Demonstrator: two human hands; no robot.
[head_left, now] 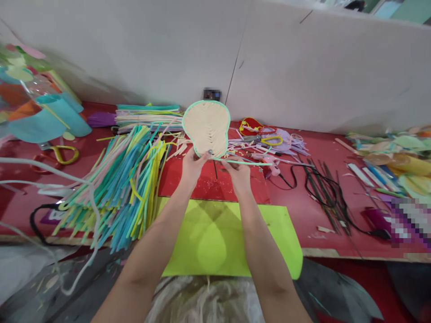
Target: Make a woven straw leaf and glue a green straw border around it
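A cream panel (207,123), rounded at the top and narrower near the bottom, is held up above the red table. Mint-green edging, like a pipe cleaner, runs around its rim. At its lower left edge my left hand (193,166) is closed, the thumb pressed on the panel's face. Fingers pinched, my right hand (238,169) holds the mint-green pipe cleaner (261,163) by the panel's lower right corner. The free end sticks out to the right. Just beyond that end lies a pink glue gun (274,167) with a black cord.
A large bundle of coloured pipe cleaners (117,184) fans out on the left, near yellow-handled scissors (67,154). More scissors (272,141) lie among purple scraps behind the glue gun. A lime-green sheet (212,251) covers the front edge. A white cable (96,211) loops at left.
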